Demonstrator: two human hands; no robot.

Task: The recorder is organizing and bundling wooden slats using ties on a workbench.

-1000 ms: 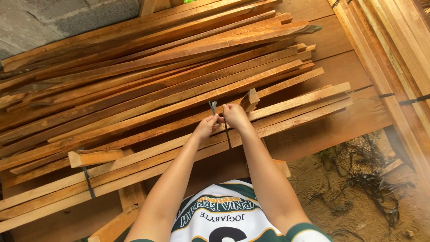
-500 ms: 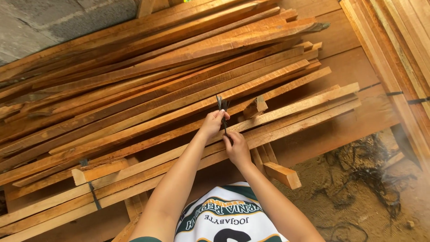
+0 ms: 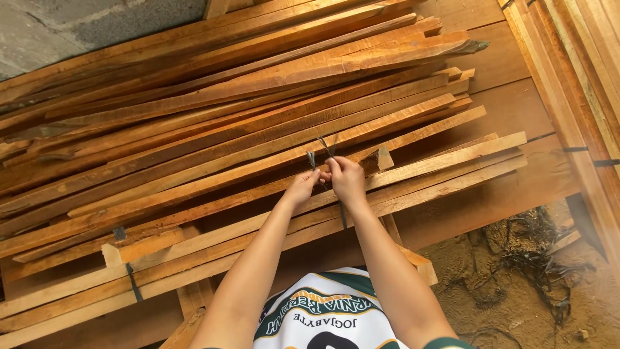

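Note:
Both my hands meet over a bundle of long wooden slats (image 3: 213,168) that lies slantwise across the view. My left hand (image 3: 301,188) and my right hand (image 3: 346,178) each pinch an end of a dark strap (image 3: 324,150) that wraps the front slats. Its two free ends stick up above my fingers, and a length of it runs down over the slats below my right wrist (image 3: 341,213).
A second dark strap (image 3: 132,282) binds the slats at the lower left. More planks (image 3: 581,71) are stacked on the right. Wide boards (image 3: 497,187) lie beneath the bundle. Bare soil with roots (image 3: 523,278) is at the lower right, a grey concrete wall (image 3: 77,22) at top left.
My hands have stayed at the strap and drawn closer together, and the strap's ends now stand up above my fingers. The view has shifted slightly.

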